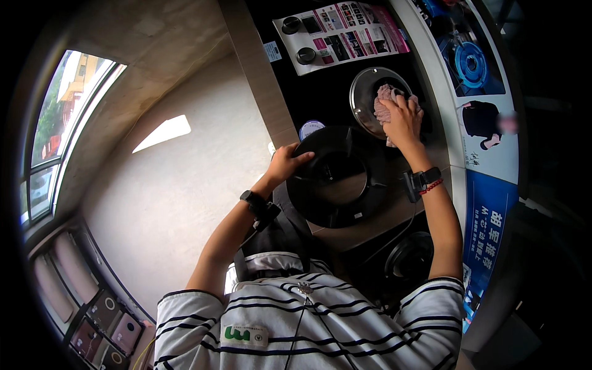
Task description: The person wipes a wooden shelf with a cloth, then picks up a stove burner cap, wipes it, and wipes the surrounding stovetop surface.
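Observation:
My right hand (405,124) is closed round a crumpled pinkish cloth (386,106). The cloth presses against the round silver-rimmed burner tray (364,120) of a black gas cooktop (327,92), covering part of its middle. My left hand (288,163) grips the left edge of a black ring-shaped pan support (302,191) with inward prongs. Its thumb lies on top of the ring, and the other fingers are partly hidden. The pan support is held tilted at the near end of the cooktop, closer to my body than the burner tray.
A printed leaflet (345,37) lies on the far part of the cooktop beside two black knobs (305,56). A round sticker (311,128) sits near the ring. Another round black part (410,256) is below right. Poster panels (490,222) line the right side.

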The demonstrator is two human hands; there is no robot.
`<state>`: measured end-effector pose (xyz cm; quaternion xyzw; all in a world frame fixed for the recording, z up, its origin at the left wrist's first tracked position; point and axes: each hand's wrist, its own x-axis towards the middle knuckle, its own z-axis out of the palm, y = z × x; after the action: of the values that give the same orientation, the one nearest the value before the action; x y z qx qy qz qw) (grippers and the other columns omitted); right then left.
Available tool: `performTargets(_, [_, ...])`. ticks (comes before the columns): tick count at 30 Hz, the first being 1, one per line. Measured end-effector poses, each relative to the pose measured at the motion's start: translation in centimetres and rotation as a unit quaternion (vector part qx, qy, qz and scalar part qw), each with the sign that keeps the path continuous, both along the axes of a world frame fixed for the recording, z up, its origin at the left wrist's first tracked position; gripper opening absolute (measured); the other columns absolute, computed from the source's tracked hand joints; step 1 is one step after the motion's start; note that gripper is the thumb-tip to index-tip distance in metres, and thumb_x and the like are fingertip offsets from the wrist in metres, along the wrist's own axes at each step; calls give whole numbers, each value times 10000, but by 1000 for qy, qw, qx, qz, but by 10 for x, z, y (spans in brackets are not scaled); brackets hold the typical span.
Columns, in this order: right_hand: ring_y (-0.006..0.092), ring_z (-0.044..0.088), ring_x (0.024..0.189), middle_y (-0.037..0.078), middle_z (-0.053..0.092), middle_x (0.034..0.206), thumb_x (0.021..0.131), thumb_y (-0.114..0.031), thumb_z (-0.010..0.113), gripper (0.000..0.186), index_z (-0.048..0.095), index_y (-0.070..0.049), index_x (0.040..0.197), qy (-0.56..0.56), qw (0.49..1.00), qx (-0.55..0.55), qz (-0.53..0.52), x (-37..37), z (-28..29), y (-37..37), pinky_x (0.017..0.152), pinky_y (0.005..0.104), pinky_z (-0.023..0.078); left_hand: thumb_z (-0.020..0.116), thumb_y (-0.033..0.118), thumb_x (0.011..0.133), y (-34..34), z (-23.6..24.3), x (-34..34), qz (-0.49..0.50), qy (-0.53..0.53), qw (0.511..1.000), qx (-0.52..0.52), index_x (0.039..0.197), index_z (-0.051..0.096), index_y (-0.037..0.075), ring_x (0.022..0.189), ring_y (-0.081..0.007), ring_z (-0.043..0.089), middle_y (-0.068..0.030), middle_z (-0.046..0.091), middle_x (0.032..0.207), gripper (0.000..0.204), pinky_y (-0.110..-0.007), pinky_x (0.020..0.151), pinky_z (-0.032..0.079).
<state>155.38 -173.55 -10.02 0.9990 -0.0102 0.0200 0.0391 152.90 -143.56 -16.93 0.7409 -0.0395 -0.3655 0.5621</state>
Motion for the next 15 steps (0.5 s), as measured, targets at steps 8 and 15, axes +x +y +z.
performTargets(8, [262, 413, 1098, 12, 506, 1082, 676, -48, 614, 288, 694, -203, 906, 85, 988, -107, 68, -12, 22, -15, 861, 506, 325, 636, 301, 834, 0, -1, 2, 3, -3, 1000, 6, 973, 592, -46, 742, -117, 598, -80, 641, 798, 376, -266, 697, 474])
performTargets(15, [264, 439, 1091, 22, 518, 1093, 715, -159, 645, 228, 676, -222, 932, 164, 982, -20, -89, 10, 55, -45, 856, 506, 362, 635, 326, 817, -1, -5, 1, 7, -28, 1000, -3, 1005, 609, -20, 747, -187, 643, -131, 658, 800, 394, -297, 704, 486])
